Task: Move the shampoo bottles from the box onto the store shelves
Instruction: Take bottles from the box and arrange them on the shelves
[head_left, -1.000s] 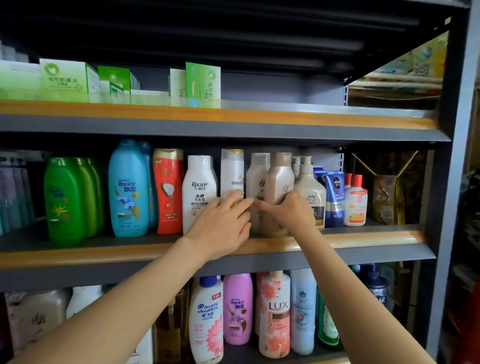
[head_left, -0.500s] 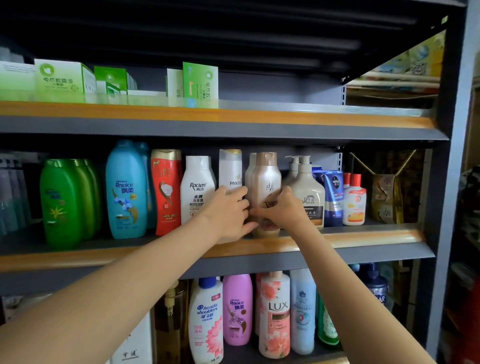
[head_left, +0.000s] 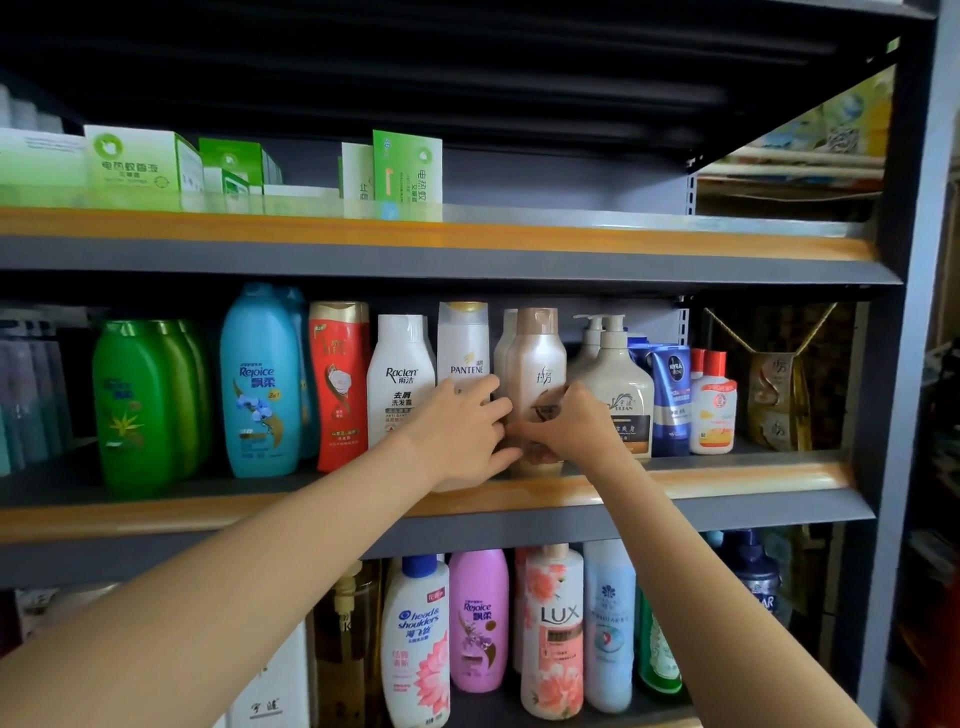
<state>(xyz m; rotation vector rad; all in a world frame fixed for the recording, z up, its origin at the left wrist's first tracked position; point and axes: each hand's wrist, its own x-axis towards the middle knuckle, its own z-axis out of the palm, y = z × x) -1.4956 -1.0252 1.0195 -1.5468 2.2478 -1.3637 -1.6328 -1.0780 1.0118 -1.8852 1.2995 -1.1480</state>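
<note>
A beige shampoo bottle (head_left: 536, 364) stands upright near the front of the middle shelf (head_left: 727, 480), between a white Pantene bottle (head_left: 463, 345) and a cream pump bottle (head_left: 621, 384). A second beige bottle (head_left: 506, 343) peeks out just behind it. My left hand (head_left: 457, 434) holds the front beige bottle's lower left side, fingers and thumb around it. My right hand (head_left: 576, 428) grips its lower right and front with curled fingers. Both hands hide the bottle's lower label. The box is out of view.
Green (head_left: 137, 405), blue (head_left: 260, 384), red (head_left: 337, 384) and white (head_left: 400, 379) bottles fill the middle shelf's left. Small Nivea tubes (head_left: 672, 395) and a gold bag (head_left: 776, 400) stand at its right. Green cartons (head_left: 135, 161) line the top shelf; several bottles (head_left: 553, 629) crowd the bottom shelf.
The front beige bottle has slid left, in line with the second beige bottle, which it now mostly covers. Both hands moved with it and stayed on its lower part.
</note>
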